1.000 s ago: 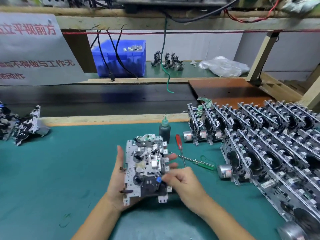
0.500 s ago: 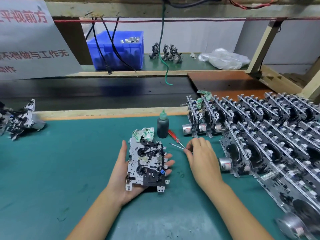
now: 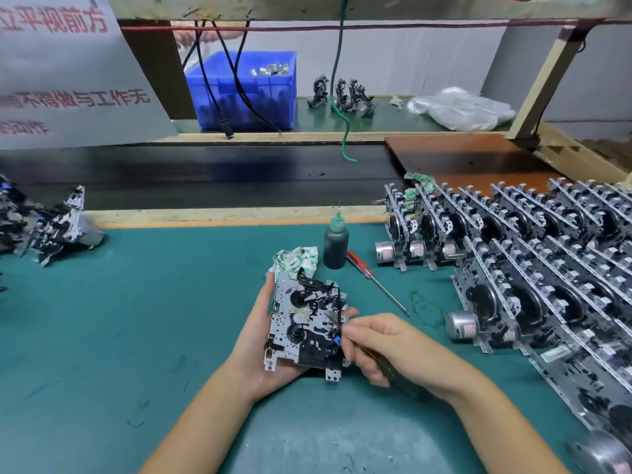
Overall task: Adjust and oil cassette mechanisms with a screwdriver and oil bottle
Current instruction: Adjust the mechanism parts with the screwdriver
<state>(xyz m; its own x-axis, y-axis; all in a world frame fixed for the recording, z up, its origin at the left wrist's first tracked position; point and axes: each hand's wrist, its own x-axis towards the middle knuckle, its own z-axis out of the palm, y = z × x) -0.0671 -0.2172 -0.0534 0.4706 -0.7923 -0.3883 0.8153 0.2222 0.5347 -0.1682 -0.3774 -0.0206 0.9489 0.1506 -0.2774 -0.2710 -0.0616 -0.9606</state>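
My left hand (image 3: 254,340) lies palm up over the green mat and holds a metal cassette mechanism (image 3: 306,323), flat side facing me. My right hand (image 3: 386,343) is closed around a green-handled screwdriver (image 3: 393,371), whose front end meets the mechanism's right edge; the tip is hidden by my fingers. A dark oil bottle (image 3: 336,246) with a green needle cap stands upright just behind the mechanism. To its right a red-handled screwdriver (image 3: 359,265) rests on the mat, untouched.
Rows of upright cassette mechanisms (image 3: 513,268) fill the right side of the mat. A crumpled paper (image 3: 295,261) sits left of the bottle. More mechanisms (image 3: 58,227) are piled at the far left. A black conveyor belt (image 3: 205,176) and a blue bin (image 3: 242,90) lie behind.
My right hand reached right to the tools, took up the green-handled screwdriver and came back to the mechanism's right edge. The left hand kept holding the mechanism.
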